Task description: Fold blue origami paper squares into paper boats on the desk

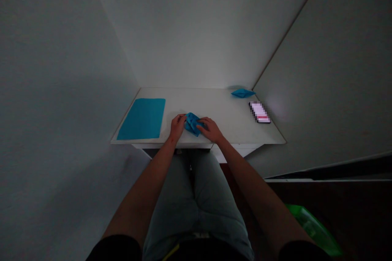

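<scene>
A folded piece of blue paper (192,124) sits between my hands near the front edge of the white table. My left hand (178,125) has its fingers closed on the paper's left side. On the right side, the fingers of my right hand (210,129) are bent around the paper's edge and grip it. Creases and flaps show on the paper, but its exact folded shape is hard to make out. At the back right of the table lies a folded blue paper boat (243,93), apart from both hands.
Flat blue paper (142,118) lies at the table's left side. A phone (260,112) with a lit, blurred screen is near the right edge. Walls border the white table (232,130) at left, back and right. Something green and shiny (315,228) is on the dark floor, lower right.
</scene>
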A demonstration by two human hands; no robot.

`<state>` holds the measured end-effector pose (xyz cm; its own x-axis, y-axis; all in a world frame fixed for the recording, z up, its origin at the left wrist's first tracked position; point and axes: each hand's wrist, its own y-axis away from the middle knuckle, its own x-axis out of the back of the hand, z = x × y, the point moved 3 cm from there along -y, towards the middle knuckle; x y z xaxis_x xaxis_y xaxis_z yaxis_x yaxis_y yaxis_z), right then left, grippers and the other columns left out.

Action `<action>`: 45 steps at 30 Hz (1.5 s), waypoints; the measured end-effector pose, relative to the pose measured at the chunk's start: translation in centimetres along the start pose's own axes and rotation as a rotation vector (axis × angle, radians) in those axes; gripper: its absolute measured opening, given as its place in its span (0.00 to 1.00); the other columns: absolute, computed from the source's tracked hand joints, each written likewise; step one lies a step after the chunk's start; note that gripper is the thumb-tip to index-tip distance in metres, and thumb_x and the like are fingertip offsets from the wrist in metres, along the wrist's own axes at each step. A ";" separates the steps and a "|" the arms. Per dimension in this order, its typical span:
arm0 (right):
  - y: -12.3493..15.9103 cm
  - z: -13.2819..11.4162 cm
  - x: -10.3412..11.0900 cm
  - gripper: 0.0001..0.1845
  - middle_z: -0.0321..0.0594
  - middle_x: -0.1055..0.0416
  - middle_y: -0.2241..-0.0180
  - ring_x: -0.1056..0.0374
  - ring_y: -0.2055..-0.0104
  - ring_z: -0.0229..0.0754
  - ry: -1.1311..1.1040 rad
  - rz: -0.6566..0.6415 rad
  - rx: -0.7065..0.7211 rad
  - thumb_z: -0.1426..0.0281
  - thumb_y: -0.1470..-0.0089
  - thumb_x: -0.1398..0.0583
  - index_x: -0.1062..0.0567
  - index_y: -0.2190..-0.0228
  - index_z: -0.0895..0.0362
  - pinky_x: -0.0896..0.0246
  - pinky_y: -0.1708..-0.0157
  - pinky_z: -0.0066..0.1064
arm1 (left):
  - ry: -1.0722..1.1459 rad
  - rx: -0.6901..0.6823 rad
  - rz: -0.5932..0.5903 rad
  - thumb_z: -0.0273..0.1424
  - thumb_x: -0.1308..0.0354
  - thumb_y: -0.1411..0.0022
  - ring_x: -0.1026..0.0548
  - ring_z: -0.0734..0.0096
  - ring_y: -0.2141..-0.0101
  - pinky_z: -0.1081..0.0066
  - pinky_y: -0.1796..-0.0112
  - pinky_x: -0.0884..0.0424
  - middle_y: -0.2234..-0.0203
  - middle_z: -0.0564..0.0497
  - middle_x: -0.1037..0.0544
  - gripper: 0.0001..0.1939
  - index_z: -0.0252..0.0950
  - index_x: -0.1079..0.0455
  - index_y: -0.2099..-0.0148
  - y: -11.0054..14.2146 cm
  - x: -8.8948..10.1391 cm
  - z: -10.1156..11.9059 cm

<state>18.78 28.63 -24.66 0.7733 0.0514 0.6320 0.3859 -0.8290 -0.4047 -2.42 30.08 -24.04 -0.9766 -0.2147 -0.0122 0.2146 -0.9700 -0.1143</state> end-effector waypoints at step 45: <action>0.2 1.0 0.6 0.14 0.49 0.26 0.43 0.34 0.38 0.55 0.124 0.230 -0.106 0.66 0.32 0.41 0.18 0.49 0.51 0.41 0.34 0.55 | -0.126 -0.007 0.025 0.41 0.39 0.34 0.23 0.64 0.65 0.67 0.63 0.26 0.66 0.50 0.20 0.12 0.38 0.26 0.58 0.9 -0.5 0.0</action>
<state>19.85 29.05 -25.06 0.7647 -0.2079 0.6099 0.1473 -0.8650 -0.4796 -1.75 29.30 -24.15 -0.9615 -0.2520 0.1094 0.2385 -0.9634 -0.1227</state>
